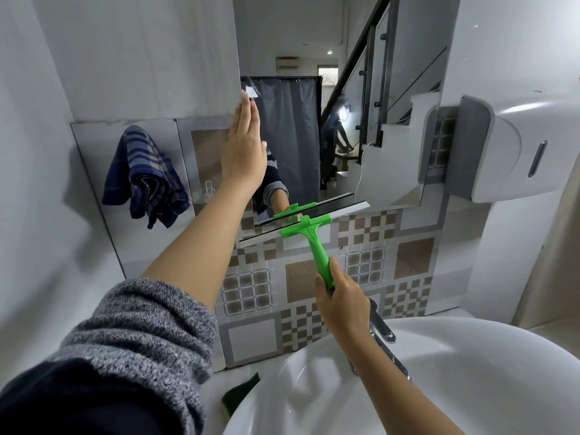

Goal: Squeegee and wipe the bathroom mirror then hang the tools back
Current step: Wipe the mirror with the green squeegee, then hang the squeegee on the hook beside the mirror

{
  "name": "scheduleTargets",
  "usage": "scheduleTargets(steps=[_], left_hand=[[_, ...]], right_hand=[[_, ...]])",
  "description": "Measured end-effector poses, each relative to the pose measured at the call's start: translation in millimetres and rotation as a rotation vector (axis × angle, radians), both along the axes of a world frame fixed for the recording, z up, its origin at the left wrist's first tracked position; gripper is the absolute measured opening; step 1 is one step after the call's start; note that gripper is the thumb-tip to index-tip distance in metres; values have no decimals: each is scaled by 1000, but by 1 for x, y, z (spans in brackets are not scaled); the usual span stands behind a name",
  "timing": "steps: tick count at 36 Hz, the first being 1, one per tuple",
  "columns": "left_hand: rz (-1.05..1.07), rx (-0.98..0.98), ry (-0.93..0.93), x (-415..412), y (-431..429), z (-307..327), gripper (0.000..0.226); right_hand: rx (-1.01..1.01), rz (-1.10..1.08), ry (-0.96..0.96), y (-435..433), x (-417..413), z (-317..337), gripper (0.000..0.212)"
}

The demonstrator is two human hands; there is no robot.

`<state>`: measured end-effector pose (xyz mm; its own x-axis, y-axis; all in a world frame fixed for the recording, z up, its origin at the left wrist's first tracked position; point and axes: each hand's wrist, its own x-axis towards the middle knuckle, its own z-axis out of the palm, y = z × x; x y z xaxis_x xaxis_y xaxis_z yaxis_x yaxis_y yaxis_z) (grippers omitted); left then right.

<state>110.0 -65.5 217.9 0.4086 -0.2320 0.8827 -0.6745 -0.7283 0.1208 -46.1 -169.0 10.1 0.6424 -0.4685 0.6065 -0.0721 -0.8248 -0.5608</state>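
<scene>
The mirror [392,89] hangs on the wall above the sink. My right hand [340,296] grips the handle of a green squeegee [309,233]. The squeegee's blade lies tilted across the mirror's bottom edge, partly over the patterned tiles. My left hand [243,146] is flat with fingers together, pressed against the mirror's left edge, holding nothing. A blue striped cloth [144,177] hangs on the wall to the left of the mirror. A small clear hook [208,186] is stuck to the tile beside the cloth.
A white sink [470,372] lies below, with a chrome tap [381,328] under my right wrist. A green sponge [241,395] rests at the basin's left rim. A white dispenser [518,146] juts out from the right wall beside the mirror.
</scene>
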Motion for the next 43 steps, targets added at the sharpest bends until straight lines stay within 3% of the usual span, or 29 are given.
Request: scheduleTargets(steps=[7, 12, 19, 28, 33, 37, 43], left_hand=[[-32, 54, 116, -19, -4, -5, 55], [-229, 170, 224, -42, -10, -20, 51], [-455, 428, 362, -86, -13, -40, 40], [-373, 501, 388, -124, -8, -43, 45], [-334, 439, 180, -140, -7, -40, 40], [-295, 333, 152, -150, -1, -44, 36], [-212, 86, 176, -168, 12, -56, 38]], right_hand=[[-35, 82, -75, -6, -15, 8, 45], [-159, 133, -144, -17, -26, 22, 42], [-426, 240, -63, -57, -41, 71, 43], [-709, 351, 81, -102, -58, 151, 46], [-776, 407, 12, -110, -61, 173, 42], [-795, 444, -114, -109, -57, 184, 37], [-671, 467, -302, -91, -45, 189, 43]])
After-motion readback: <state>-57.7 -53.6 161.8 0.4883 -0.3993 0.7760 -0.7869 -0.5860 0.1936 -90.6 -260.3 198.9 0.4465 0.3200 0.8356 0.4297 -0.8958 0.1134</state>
